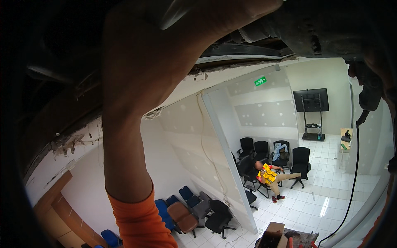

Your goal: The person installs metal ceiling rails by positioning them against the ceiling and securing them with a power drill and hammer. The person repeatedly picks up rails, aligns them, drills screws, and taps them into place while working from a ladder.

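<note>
My left hand (144, 62) is raised into the dark ceiling opening, its arm in an orange sleeve. One digit stretches right, up against the body of a dark corded power drill (314, 33). A shiny piece shows beside that hand; its other fingers and whatever they grip are lost in shadow. At the right rim my right hand (378, 62), mostly dark, closes round the drill's handle, a fingertip near the trigger. From the handle's base the black cord (355, 177) hangs down to the floor. The drill's tip is hidden.
Broken ceiling edge (78, 140) borders the opening. Below, a partition wall (229, 161) divides the room. Office chairs (219, 217) stand on both sides. A person in a yellow vest (269, 174) sits with a leg on a chair. An open cardboard box (271, 236) is underneath me.
</note>
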{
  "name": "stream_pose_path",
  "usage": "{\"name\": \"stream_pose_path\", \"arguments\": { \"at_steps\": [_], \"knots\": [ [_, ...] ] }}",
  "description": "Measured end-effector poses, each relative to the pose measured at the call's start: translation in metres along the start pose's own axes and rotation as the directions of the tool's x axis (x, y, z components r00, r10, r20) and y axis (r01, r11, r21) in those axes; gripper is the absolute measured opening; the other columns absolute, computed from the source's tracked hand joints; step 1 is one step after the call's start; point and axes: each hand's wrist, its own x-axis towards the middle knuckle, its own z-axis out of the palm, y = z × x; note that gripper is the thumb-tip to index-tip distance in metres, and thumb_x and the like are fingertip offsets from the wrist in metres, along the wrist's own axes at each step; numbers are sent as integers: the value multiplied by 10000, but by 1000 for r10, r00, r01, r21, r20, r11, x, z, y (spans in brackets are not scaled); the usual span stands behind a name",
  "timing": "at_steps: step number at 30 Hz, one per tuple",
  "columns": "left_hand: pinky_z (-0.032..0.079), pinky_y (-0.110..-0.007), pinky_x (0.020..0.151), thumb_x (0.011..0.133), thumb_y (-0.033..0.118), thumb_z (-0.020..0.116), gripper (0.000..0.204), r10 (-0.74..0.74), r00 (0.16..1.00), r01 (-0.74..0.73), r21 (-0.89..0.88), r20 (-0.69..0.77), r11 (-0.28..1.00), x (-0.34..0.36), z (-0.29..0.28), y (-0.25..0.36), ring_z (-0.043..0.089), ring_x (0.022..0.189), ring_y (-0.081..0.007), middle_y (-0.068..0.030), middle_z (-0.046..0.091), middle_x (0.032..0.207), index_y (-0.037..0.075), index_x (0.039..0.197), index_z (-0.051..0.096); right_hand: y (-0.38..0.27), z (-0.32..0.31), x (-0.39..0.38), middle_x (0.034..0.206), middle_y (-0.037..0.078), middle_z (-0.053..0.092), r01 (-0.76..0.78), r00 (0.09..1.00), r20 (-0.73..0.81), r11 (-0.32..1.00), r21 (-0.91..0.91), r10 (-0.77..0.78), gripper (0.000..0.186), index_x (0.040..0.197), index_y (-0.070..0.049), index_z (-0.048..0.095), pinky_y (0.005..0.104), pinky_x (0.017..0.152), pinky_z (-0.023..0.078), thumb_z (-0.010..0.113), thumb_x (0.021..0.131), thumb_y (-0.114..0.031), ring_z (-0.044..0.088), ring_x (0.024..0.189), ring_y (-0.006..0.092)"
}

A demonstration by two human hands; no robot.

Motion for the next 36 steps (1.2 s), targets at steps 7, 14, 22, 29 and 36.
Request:
{"name": "stream_pose_path", "arguments": {
  "at_steps": [7,14,22,29,36],
  "knots": [
    [555,-284,687,844,314,840,408,-20,999,22,32,-42,999,-2,4,7,692,749,-150,-106,732,848,-40,1010,723,4,0,3,1023,147,733,0,992,124,1000,30,-4,239,1099,25,693,311,648,664,764,877,-25,733,699,213],
    [550,-295,678,851,352,830,428,-16,998,21,95,-58,995,-2,4,13,688,742,-152,-109,728,835,-35,996,721,19,-16,4,985,147,750,160,971,206,965,-208,-117,261,1107,10,696,288,629,644,773,892,-117,739,686,209],
    [562,-308,687,819,426,848,528,136,962,-25,421,-235,907,-8,31,19,706,743,-174,-120,737,853,-41,1031,719,7,-28,18,945,134,760,184,958,256,960,-212,-127,259,1094,-10,713,294,634,626,781,881,-140,745,684,220],
    [557,-300,683,838,416,832,491,-161,986,164,74,-46,984,-1,-1,24,710,745,-175,-116,744,867,-33,1009,729,4,-31,14,916,132,759,135,964,257,963,-235,-73,268,1081,-12,718,289,619,612,773,884,-185,744,679,215],
    [567,-303,688,846,401,828,475,-64,998,64,43,4,997,1,3,14,716,750,-177,-118,747,866,-35,1008,732,-3,-27,16,887,131,759,65,965,258,927,-370,35,285,1068,-13,724,284,604,598,766,888,-230,742,674,210]
  ]
}}
